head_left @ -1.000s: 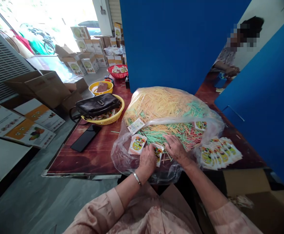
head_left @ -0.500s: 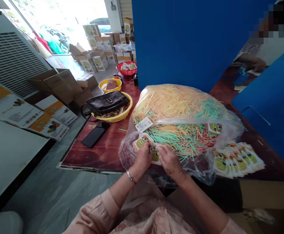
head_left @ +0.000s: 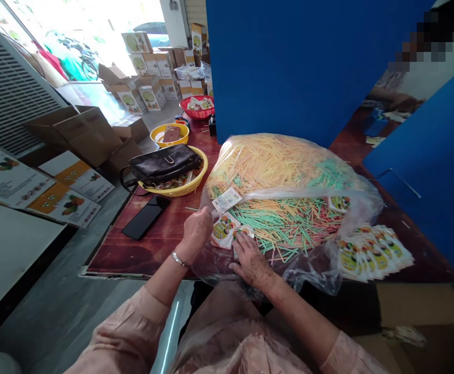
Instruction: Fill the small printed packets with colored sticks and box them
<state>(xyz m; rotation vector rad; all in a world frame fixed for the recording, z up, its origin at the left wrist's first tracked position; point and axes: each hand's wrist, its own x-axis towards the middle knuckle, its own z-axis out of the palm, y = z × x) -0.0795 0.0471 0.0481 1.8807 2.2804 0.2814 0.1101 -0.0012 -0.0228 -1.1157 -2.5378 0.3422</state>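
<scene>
My left hand (head_left: pixel 198 231) is closed at the left edge of a clear plastic bag (head_left: pixel 312 275). Its fingertips face away, so whatever they pinch is hidden. My right hand (head_left: pixel 251 262) lies with fingers stretched over a small printed packet (head_left: pixel 246 230). Another printed packet (head_left: pixel 224 229) sits between the two hands, at the bag's open mouth. Behind them, thin coloured sticks (head_left: pixel 285 221) in yellow, green and red fill the bag. A small printed card or bundle of slips (head_left: pixel 227 200) rests on the bag's left side.
Several fanned packets (head_left: pixel 371 252) lie at the right on the red-brown table (head_left: pixel 141 259). To the left are a phone (head_left: pixel 145 217) and a black bag (head_left: pixel 167 163) on a yellow basket (head_left: pixel 196 182). A blue partition (head_left: pixel 281 67) stands behind; another person's hand (head_left: pixel 402 101) shows beyond it.
My left hand has moved left, away from the packets and my right hand. My right hand has shifted slightly left and down and now lies over a packet. The view has shifted slightly.
</scene>
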